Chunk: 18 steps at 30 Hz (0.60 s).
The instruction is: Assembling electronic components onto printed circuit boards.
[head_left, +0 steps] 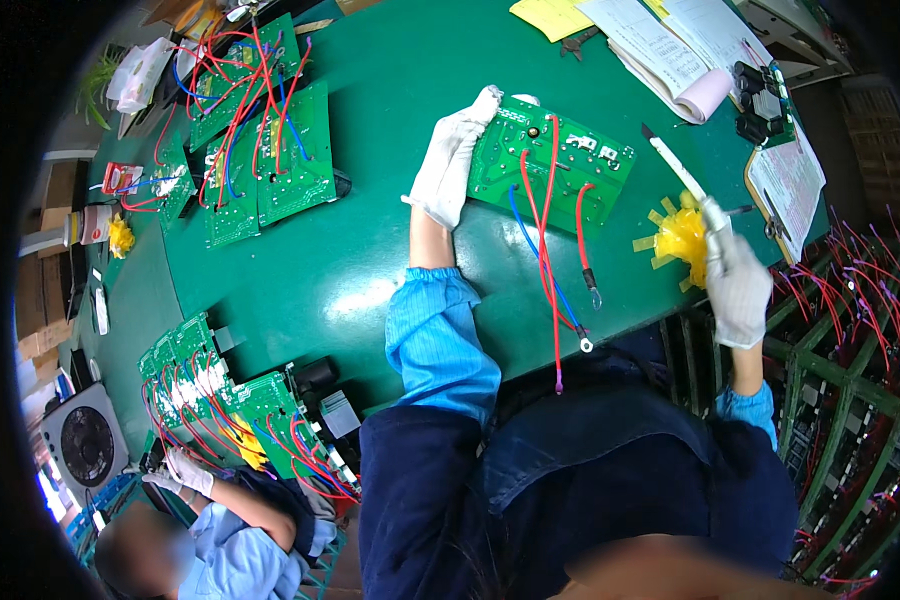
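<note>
My left hand (448,165), in a white glove, grips the left edge of a green circuit board (600,178). The board lies tilted on the green table, with red and blue wires (543,245) hanging off its near side, their ends bearing metal lugs. In my gloved right hand (738,290) is a slim white-wrapped tool (678,166) with a dark narrow tip, pointing up and left, apart from the board. Its exact kind I cannot make out. Beside that hand a yellow bundle of tape strips (680,240) sits on the table.
Wired circuit boards (295,165) are piled at the far left. Papers (650,50) and a clipboard (788,190) lie far right. A green rack (820,380) with wired boards stands at right. Lower left, a co-worker (240,540) in white gloves sits by more boards (270,400).
</note>
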Each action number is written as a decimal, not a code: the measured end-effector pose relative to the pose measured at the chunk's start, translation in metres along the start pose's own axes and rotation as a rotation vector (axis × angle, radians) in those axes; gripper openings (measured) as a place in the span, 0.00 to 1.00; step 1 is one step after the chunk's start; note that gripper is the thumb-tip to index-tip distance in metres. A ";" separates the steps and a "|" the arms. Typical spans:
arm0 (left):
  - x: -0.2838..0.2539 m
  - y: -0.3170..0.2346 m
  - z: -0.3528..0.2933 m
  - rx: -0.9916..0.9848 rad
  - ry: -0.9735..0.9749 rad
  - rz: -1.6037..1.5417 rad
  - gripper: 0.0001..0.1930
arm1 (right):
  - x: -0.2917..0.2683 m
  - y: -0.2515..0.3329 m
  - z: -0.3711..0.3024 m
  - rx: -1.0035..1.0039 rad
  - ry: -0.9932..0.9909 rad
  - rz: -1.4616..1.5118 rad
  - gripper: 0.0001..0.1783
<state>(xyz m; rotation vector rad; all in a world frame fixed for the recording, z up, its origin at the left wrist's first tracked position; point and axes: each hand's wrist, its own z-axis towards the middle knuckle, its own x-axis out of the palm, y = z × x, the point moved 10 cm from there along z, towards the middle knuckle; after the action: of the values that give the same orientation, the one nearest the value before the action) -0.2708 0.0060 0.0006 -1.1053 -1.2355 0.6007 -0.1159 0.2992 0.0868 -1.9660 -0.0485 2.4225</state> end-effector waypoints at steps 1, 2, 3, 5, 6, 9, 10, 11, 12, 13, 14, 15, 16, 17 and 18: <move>-0.004 0.005 0.001 -0.004 0.005 -0.001 0.28 | 0.018 -0.004 -0.014 -0.010 0.101 -0.020 0.25; -0.014 0.012 0.003 0.000 -0.024 0.023 0.25 | 0.038 -0.012 -0.025 0.044 0.246 0.008 0.25; -0.018 0.013 0.004 0.003 -0.052 0.049 0.23 | 0.054 -0.017 -0.034 0.101 0.392 0.039 0.25; -0.016 0.015 0.003 -0.021 -0.004 0.049 0.24 | 0.055 -0.019 -0.036 0.102 0.450 0.154 0.26; -0.013 0.016 0.006 -0.004 0.018 0.043 0.25 | 0.043 -0.011 -0.028 0.060 0.322 0.366 0.26; -0.006 0.007 0.001 0.007 0.038 0.033 0.27 | 0.027 0.006 -0.012 0.196 0.317 0.733 0.27; -0.002 0.006 -0.001 -0.001 0.045 0.019 0.28 | 0.028 0.005 -0.006 0.236 0.337 0.679 0.26; -0.002 0.008 0.000 -0.002 0.045 0.020 0.28 | 0.032 0.004 -0.003 0.275 0.358 0.623 0.26; -0.005 0.008 0.002 0.016 0.022 0.024 0.28 | 0.036 0.008 0.000 0.274 0.357 0.625 0.26; -0.008 0.007 0.003 0.033 -0.001 0.027 0.28 | 0.028 0.016 0.006 0.181 0.236 0.653 0.25; -0.010 0.008 0.003 0.033 -0.003 0.028 0.28 | 0.018 0.024 0.010 0.088 0.115 0.678 0.24; -0.008 0.009 0.004 0.020 -0.001 0.021 0.28 | 0.020 0.026 0.011 0.090 0.116 0.675 0.24; -0.007 0.009 0.005 0.006 0.001 0.013 0.28 | 0.023 0.025 0.012 0.126 0.120 0.712 0.24; -0.006 0.009 0.004 0.004 0.004 0.010 0.28 | 0.027 0.022 0.012 0.162 0.122 0.747 0.25; -0.002 0.003 0.002 0.021 0.012 0.022 0.28 | 0.032 0.021 0.012 0.164 0.124 0.747 0.25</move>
<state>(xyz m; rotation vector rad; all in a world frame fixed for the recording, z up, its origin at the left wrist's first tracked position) -0.2729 0.0059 -0.0035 -1.1045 -1.2060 0.6217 -0.1341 0.2789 0.0573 -2.3372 1.0226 2.5231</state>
